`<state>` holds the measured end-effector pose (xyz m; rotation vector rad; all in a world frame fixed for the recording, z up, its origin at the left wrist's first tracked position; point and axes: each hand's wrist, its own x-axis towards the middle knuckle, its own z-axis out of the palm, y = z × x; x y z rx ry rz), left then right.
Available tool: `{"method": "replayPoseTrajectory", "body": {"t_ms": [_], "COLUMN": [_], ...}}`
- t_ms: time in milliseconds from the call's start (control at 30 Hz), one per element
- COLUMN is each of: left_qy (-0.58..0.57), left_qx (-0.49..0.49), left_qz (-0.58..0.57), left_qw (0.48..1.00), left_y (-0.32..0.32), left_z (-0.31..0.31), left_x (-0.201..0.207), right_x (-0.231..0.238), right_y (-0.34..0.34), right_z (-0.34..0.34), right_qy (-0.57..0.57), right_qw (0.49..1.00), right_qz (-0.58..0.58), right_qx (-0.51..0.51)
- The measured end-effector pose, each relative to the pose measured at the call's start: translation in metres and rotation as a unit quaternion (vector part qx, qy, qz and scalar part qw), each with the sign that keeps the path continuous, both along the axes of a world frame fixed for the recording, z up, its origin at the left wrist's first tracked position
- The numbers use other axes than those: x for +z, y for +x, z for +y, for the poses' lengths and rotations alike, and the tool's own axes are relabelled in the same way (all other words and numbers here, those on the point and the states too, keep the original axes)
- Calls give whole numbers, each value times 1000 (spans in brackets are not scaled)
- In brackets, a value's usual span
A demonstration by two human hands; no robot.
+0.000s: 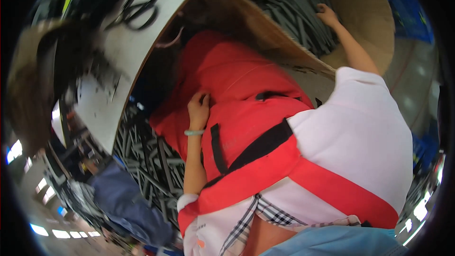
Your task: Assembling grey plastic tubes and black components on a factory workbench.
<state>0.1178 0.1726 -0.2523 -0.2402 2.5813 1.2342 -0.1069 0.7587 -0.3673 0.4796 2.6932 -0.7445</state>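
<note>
My right arm stretches out to the far right into a large cardboard box (pixel 270 7). There my right hand (pixel 328 15) is at the edge of a pile of dark grey strips (pixel 298 21), thumb and fingers a little apart, with no strip visibly held. Over my lap lies a red apron (pixel 237 68) with black straps. My left hand (pixel 199 109) rests on it, its fingers curled in loosely and no object showing in them. A pale green bangle (pixel 194 132) circles my left wrist.
To the left is a white tabletop (pixel 128 50) with black-handled scissors (pixel 137 9) on it. Below its edge lie many loose grey strips (pixel 147 163), next to a dark blue cloth (pixel 125 194). Blue bags (pixel 407 7) stand beyond the box. A blurred dark shape covers the far left.
</note>
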Motion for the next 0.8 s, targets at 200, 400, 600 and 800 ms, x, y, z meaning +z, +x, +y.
{"method": "replayPoseTrajectory", "body": {"t_ms": [200,400,600,800], "left_qy": [-84,-24,19,-259], "left_qx": [14,132,239,379], "left_qz": [130,157,253,315], "left_qw": [988,978,937,831], "left_y": [14,49,96,147], "left_z": [-12,-28,-46,-101], "left_x": [18,50,62,90], "right_x": [151,268,156,152], "right_y": [-48,39,90,102], "right_z": [-136,-324,-404,-453], "right_qy": [-252,-208,-186,-120], "right_qw": [950,858,768,757], "right_qz": [161,330,120,-1], "right_qx": [89,335,601,642]}}
